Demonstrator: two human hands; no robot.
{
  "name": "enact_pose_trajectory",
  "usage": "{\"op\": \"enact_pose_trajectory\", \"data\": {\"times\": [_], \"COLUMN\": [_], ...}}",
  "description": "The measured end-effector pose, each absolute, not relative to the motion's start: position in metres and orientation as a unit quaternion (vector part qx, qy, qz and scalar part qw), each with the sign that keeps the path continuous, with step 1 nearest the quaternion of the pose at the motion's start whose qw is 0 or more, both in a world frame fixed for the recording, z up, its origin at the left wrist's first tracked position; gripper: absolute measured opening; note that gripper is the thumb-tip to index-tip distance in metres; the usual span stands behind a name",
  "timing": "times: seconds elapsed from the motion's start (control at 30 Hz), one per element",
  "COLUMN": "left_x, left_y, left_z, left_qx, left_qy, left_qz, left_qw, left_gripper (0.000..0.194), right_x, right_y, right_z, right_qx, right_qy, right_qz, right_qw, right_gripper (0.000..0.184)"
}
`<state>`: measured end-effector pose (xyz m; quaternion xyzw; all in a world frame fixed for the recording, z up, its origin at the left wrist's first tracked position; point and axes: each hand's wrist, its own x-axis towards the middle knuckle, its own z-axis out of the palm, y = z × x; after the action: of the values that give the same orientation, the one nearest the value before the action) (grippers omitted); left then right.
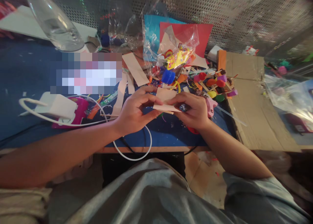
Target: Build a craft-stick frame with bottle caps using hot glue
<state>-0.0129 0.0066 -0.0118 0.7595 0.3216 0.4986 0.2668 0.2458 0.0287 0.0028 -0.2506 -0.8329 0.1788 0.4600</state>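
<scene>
Between my two hands is a small folded piece of pale paper (166, 95), held above the front part of the blue table. My left hand (137, 108) pinches its left side, thumb below and fingers above. On the other side my right hand (193, 108) grips the right end with thumb and bent fingers. The fold runs across the piece, with one flap standing up and one lying toward me. Just beyond my hands lie pale paper strips (136, 69) and a blue cap (168, 77). A pink tool (211, 106) is partly hidden behind my right hand.
A white charger (57, 105) with a looping cable lies at left, its cord hanging over the table edge. Behind it stands a plastic bottle (57, 25). Coloured caps (216, 87) pile up at right beside a cardboard sheet (254, 103). Red paper (204, 38) leans at the back.
</scene>
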Motion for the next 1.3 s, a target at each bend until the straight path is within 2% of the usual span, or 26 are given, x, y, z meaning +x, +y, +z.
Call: {"op": "enact_pose_trajectory", "data": {"times": [0.13, 0.3, 0.6, 1.3], "left_x": [-0.014, -0.015, -0.014, -0.007], "left_y": [0.006, 0.007, 0.006, 0.003], "left_z": [-0.012, -0.010, -0.006, 0.000], "left_qx": [0.756, 0.749, 0.743, 0.740], "left_qy": [0.315, 0.312, 0.298, 0.314], "left_qz": [0.500, 0.485, 0.480, 0.470], "left_qw": [0.283, 0.326, 0.358, 0.364], "left_gripper": [0.026, 0.030, 0.028, 0.029], "right_x": [0.247, 0.249, 0.249, 0.250], "right_y": [0.029, 0.029, 0.029, 0.028], "right_z": [0.002, 0.001, -0.003, -0.003], "right_qx": [-0.248, -0.236, -0.259, -0.275], "right_qy": [-0.836, -0.847, -0.852, -0.851], "right_qz": [0.192, 0.225, 0.210, 0.212], "right_qw": [0.450, 0.420, 0.404, 0.394], "right_gripper": [0.016, 0.045, 0.058, 0.058]}}
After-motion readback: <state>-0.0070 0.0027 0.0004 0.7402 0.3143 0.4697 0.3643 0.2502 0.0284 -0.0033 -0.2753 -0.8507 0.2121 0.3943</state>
